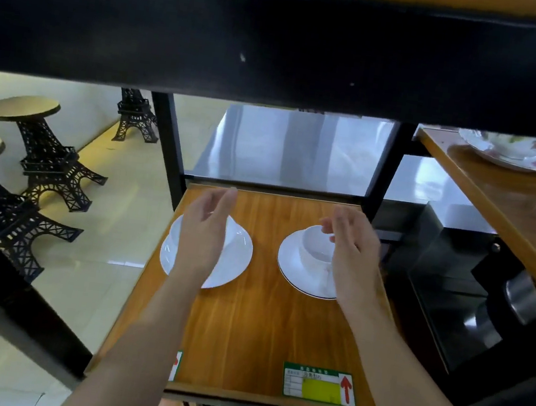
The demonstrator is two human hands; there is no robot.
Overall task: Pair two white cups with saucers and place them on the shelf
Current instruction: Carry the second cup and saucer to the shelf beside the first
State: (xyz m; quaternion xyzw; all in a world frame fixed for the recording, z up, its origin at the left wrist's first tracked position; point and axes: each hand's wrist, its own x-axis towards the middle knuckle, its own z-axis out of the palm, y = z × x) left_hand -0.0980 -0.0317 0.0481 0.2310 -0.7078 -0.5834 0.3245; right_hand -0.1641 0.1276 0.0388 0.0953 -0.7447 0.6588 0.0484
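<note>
Shelf (261,321), centre frame: left cup (231,230) on left saucer (236,261), right cup (317,248) on right saucer (290,267), set apart. Left hand (203,231) and right hand (352,251) hover above, fingers relaxed, gripping nothing. Pairing apparently complete.

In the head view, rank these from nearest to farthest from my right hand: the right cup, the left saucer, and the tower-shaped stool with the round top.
Measured from the right hand:
1. the right cup, just beside the fingers.
2. the left saucer, across the shelf on its left side.
3. the tower-shaped stool, on the floor far to the left.
</note>
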